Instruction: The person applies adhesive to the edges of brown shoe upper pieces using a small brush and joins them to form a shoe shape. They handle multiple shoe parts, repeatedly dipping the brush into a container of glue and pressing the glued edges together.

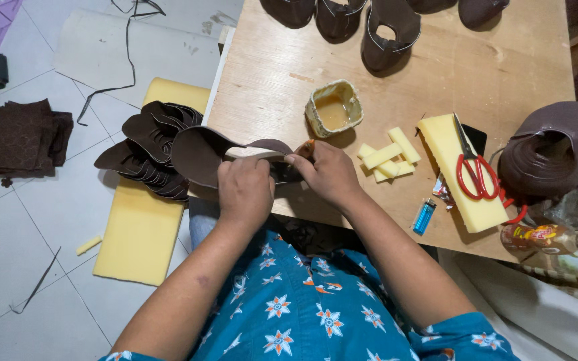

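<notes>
My left hand (245, 190) and my right hand (329, 175) together grip a curved brown leather piece (199, 155) with a pale inner lining at the near edge of the wooden table (282, 80). My right hand's fingers pinch the piece near its middle, where something orange shows at the fingertips. A small glue pot (333, 109) with yellowish glue stands just beyond my hands.
Yellow foam strips (387, 158), a foam block (459, 177) with red-handled scissors (476, 172), a blue lighter (424, 216), a bottle (546, 238) and a brown shoe upper (556, 150) lie right. More shoe uppers (386, 33) stand at the far edge. Stacked leather cutouts (145, 150) rest on floor foam (140, 227).
</notes>
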